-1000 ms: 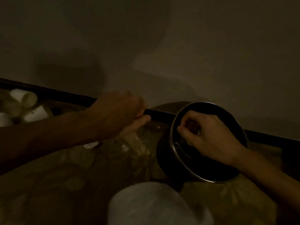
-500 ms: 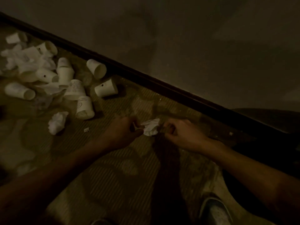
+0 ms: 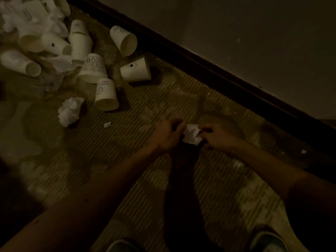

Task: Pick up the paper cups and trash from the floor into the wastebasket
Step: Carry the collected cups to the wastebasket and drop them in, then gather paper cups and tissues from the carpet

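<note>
Wad (image 3: 191,134) of paper is clamped between my left hand (image 3: 168,136) and right hand (image 3: 218,136), one on each side, low at the carpet (image 3: 138,110). I judge I'm gathering it up; next it needs carrying to the wastebasket, which is out of view. Beyond lie a scrap (image 3: 107,125), a ball (image 3: 70,110), then the cups (image 3: 80,42) heaped by the wall (image 3: 254,33).

Directions are read from the paper wad (image 3: 191,133). The left hand (image 3: 169,135) at 9 o'clock and the right hand (image 3: 216,136) at 3 o'clock both pinch it. The cup pile (image 3: 54,42) lies at 10 o'clock, well apart. A second wad (image 3: 70,110) and a scrap (image 3: 107,125) lie at 9 o'clock. The baseboard (image 3: 200,70) runs behind, from 11 to 3 o'clock.
</note>
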Available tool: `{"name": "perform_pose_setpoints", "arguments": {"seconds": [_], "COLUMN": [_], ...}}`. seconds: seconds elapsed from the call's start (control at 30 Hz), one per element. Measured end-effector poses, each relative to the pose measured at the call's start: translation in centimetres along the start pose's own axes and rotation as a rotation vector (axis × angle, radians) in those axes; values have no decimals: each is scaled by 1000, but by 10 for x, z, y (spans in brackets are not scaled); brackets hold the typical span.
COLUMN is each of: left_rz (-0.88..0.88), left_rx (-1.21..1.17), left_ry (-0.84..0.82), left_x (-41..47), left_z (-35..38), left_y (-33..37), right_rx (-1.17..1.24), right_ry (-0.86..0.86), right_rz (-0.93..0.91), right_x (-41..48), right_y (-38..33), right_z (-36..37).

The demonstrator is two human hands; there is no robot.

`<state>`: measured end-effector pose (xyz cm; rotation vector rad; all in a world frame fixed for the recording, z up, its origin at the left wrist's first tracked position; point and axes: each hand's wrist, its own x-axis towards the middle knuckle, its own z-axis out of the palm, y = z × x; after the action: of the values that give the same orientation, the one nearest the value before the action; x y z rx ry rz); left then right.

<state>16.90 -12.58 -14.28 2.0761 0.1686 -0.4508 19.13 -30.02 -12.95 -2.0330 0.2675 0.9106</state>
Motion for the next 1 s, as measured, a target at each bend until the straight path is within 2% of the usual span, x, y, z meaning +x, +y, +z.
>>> {"name": "perform_pose_setpoints", "arguments": {"seconds": [0.1, 0.23, 0.3, 0.37, 0.5, 0.67, 0.83, 1.0], "left_rz": [-72, -162, -117, -14, 140, 163, 218, 248], "left_rx": [-330, -510, -519, -421, -229, -233, -263, -106], "left_ry": [52, 123, 171, 294, 561, 737, 786, 840], "left_x": [-8, -22, -29, -35, -39, -37, -42, -54], "left_z": [-4, -11, -15, -22, -47, -84, -131, -165], "left_y": [7, 20, 26, 27, 15, -4, -5, -4], "right_rx": [287, 562, 687, 767, 768, 717, 577, 570], "right_ry": [-50, -176, -245, -336, -416, -430, -506, -577], "right_rz": [62, 35, 93, 140, 150, 184, 242, 275], "right_x": [-5, -18, -22, -24, -23, -15, -13, -22], "right_y": [-18, -48, -64, -80, -112, -161, -221, -266], "right_z": [5, 11, 12, 15, 34, 61, 87, 105]}}
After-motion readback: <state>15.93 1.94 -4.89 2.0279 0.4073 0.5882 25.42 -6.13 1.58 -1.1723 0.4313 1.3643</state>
